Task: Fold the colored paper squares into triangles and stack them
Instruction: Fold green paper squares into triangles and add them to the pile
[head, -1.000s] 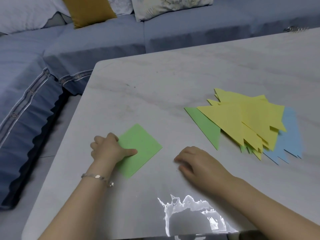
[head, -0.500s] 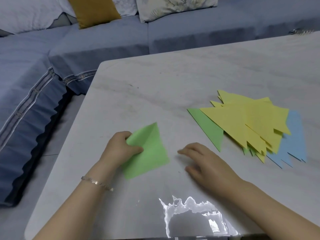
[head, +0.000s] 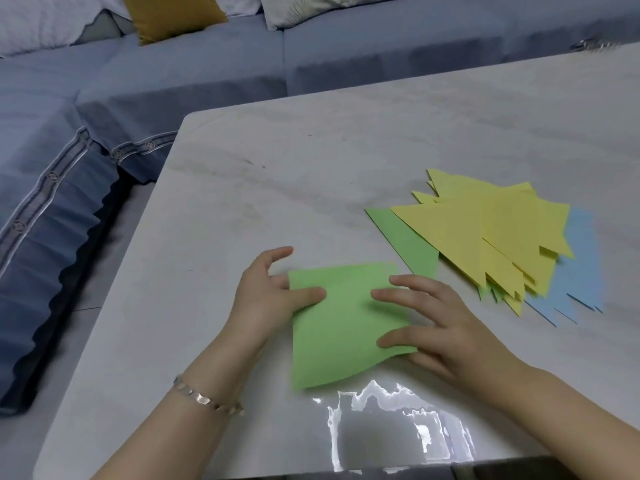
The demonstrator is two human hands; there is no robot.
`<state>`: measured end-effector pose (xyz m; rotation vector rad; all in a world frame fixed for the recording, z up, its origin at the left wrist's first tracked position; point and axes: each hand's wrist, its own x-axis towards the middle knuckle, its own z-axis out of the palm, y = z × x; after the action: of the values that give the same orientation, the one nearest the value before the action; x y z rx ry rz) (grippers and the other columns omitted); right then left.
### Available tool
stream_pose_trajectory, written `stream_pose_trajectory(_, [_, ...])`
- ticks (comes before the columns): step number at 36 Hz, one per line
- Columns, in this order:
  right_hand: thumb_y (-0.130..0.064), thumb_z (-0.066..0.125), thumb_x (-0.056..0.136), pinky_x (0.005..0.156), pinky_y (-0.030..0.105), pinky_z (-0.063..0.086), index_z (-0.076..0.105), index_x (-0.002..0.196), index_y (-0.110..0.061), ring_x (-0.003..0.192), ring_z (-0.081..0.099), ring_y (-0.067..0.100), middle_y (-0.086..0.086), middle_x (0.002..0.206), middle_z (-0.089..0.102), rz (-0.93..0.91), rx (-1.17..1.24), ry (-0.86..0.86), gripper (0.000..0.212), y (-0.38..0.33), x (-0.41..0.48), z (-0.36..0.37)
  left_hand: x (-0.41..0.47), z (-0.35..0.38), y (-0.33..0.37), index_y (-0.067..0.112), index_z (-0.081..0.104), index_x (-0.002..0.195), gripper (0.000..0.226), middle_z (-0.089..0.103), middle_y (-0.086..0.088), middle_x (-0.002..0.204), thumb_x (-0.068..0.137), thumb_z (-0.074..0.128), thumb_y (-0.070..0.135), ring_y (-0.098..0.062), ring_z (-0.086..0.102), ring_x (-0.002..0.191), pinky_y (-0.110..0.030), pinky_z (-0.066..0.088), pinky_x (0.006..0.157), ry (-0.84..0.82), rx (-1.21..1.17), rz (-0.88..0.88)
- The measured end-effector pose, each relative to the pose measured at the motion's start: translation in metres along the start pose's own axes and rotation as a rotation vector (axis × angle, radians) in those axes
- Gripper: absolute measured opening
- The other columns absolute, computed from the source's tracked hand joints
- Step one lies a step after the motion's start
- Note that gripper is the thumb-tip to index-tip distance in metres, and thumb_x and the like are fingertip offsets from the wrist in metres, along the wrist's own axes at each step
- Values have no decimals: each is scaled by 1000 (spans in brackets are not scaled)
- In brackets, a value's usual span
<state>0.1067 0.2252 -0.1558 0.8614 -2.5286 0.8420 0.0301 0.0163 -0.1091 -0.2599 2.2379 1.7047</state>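
A green paper square (head: pixel 343 327) lies near the front of the marble table (head: pixel 277 188), its lower edge curling upward. My left hand (head: pixel 266 296) pinches its left edge, thumb on top and fingers underneath. My right hand (head: pixel 436 323) holds its right side, with two fingers flat on top and the thumb at the right corner. To the right sits a spread pile of folded triangles: yellow ones (head: pixel 491 233) on top, a green one (head: pixel 412 244) sticking out at the left, blue ones (head: pixel 575 282) underneath at the right.
A blue-grey sofa (head: pixel 207 74) wraps round the table's far and left sides, with a mustard cushion (head: pixel 173 15) and pale pillows on it. The table's left edge drops to the floor. A bright reflection (head: pixel 391 420) glares at the front edge.
The left hand lifted the green square off the table and brought it rightward. The right hand, earlier resting on the table, now holds the sheet's right side.
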Motion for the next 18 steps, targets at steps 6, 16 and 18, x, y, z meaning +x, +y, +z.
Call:
stream_pose_trajectory(6, [-58,42,87,101,7,20,59,86,-35,125,33,-4,-22,133,39,366,286,31,29,-13,11,-9,-19,23,7,20,68,77,23,68,8,61,85,61,0,-3,62,58,-16,48,59,-205,78,220])
stream_pose_trajectory(16, [-20,85,61,61,12,41,63,66,-26,63,53,3,-13,67,62,726,538,241,24,-20,19,-8,-36,44,4,32,68,74,21,68,22,69,88,60,18,8,57,64,-6,42,62,-260,132,275])
stream_pose_trajectory(18, [-7,83,61,58,10,39,62,70,-27,58,50,2,-10,62,58,773,585,289,30,-21,18,-7,-37,46,0,29,68,78,14,65,13,65,81,68,16,7,54,55,-5,41,59,-206,87,266])
